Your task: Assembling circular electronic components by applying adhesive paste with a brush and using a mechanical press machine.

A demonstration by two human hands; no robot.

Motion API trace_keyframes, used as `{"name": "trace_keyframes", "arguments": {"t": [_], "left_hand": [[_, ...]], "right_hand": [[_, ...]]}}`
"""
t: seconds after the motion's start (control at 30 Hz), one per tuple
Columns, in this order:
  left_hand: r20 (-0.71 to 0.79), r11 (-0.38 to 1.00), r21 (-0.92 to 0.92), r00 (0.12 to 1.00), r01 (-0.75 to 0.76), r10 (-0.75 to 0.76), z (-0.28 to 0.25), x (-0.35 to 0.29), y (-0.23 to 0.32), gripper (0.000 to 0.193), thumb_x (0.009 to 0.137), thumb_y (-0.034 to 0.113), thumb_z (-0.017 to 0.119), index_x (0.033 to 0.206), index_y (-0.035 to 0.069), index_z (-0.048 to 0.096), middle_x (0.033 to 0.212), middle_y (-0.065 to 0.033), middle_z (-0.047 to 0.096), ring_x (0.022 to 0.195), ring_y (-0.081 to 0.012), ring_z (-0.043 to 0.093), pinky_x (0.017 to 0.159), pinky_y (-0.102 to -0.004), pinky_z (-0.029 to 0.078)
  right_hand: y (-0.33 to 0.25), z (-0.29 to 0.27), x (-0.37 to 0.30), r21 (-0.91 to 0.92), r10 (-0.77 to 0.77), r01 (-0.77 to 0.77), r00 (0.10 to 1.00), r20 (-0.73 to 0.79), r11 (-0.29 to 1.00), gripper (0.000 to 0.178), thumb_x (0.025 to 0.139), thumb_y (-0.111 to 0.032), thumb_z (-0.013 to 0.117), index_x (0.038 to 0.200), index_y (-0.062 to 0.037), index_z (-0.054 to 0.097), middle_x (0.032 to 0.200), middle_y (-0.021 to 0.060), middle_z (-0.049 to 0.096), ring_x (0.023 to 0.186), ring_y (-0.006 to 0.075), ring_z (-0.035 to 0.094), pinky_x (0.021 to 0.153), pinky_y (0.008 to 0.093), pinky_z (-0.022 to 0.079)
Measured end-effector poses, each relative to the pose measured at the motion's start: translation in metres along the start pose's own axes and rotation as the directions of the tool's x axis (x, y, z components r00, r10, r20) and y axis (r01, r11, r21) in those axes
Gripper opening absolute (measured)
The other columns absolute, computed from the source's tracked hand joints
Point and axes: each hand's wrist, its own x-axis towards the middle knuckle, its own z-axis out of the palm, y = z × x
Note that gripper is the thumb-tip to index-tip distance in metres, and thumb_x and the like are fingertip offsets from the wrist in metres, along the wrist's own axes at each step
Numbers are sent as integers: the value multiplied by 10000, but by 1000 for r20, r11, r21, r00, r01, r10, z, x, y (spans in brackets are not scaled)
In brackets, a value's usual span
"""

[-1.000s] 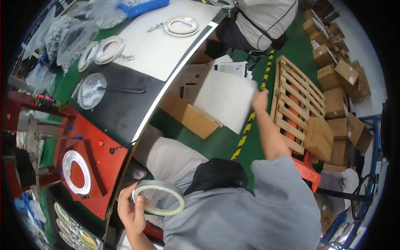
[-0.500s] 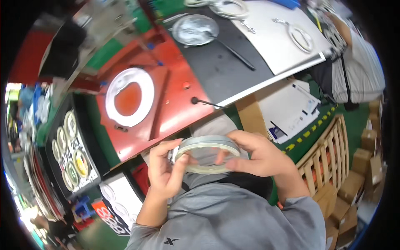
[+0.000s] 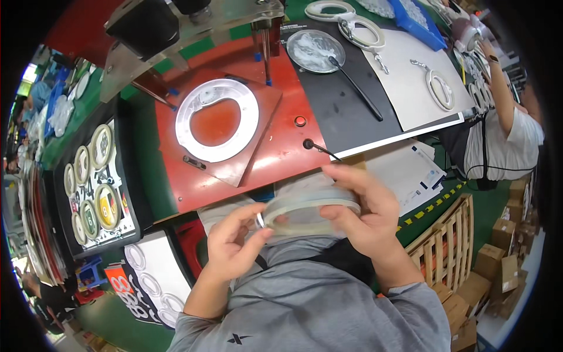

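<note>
Over my lap, a pale ring-shaped frame (image 3: 311, 203) with a greyish outer band is held tilted, slightly blurred by motion. My left hand (image 3: 237, 243) pinches its left end between thumb and fingers, by a small shiny metal piece (image 3: 260, 220). At the other end my right hand (image 3: 372, 220) grips it, thumb inside the opening and fingers over the outer side. Ahead, a white ring (image 3: 183, 122) lies flat on the red plate of a press. Beside that plate is a red button (image 3: 300, 121).
On the dark mat stands a dish of white paste (image 3: 316, 44) with a black-handled brush (image 3: 363, 94). Finished-looking rings with chains (image 3: 437, 89) lie on a white board. A black tray (image 3: 126, 234) holds several rings at left. A co-worker (image 3: 504, 141) sits at far right, near a wooden pallet (image 3: 448, 246).
My view has swung, so the bench appears shifted right. The ring has tilted and moved slightly right in my hands. My right index finger has risen above its edge.
</note>
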Motion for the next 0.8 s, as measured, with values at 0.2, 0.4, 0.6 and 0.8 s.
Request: {"name": "trace_keyframes", "arguments": {"t": [0.2, 0.4, 0.6, 0.8], "left_hand": [[-289, 973, -226, 957, -38, -30, -1, 0, -1, 360, 1086, 74, 557, 1409, -68, 481, 1175, -206, 703, 1102, -310, 723, 989, -433, 584], [-339, 891, -454, 922, 14, -188, 14, 2, 4, 341, 1106, 97, 520, 1418, -38, 490, 1219, -198, 686, 1146, -315, 707, 1015, -435, 566], [-260, 795, -597, 913, 104, -315, 9, 7, 12, 365, 1137, 182, 465, 1440, -17, 510, 1124, -177, 677, 1052, -290, 708, 932, -418, 586], [-231, 872, -486, 955, 52, -186, 4, 7, 10, 382, 1117, 146, 512, 1451, -39, 506, 1117, -185, 697, 1051, -278, 711, 947, -404, 580]], "right_hand": [[3, 5, 0, 322, 175, -207, 977, 124, 924, 476, 1001, -26, 687, 1450, 60, 554, 1098, 119, 726, 1009, 188, 727, 862, 341, 590], [9, 14, 5, -202, -209, 198, 977, -32, 959, 451, 985, -16, 708, 1418, 38, 591, 1164, 168, 746, 982, 192, 744, 828, 335, 608], [3, 18, 15, 462, 113, -101, 994, 2, 881, 645, 1132, -440, 447, 1521, 71, 379, 1212, 216, 674, 943, 254, 741, 861, 377, 597], [-11, 9, 38, 588, 169, -315, 942, 290, 745, 632, 1115, -444, 509, 1494, 55, 425, 1131, 180, 699, 922, 213, 722, 828, 337, 590]]}}
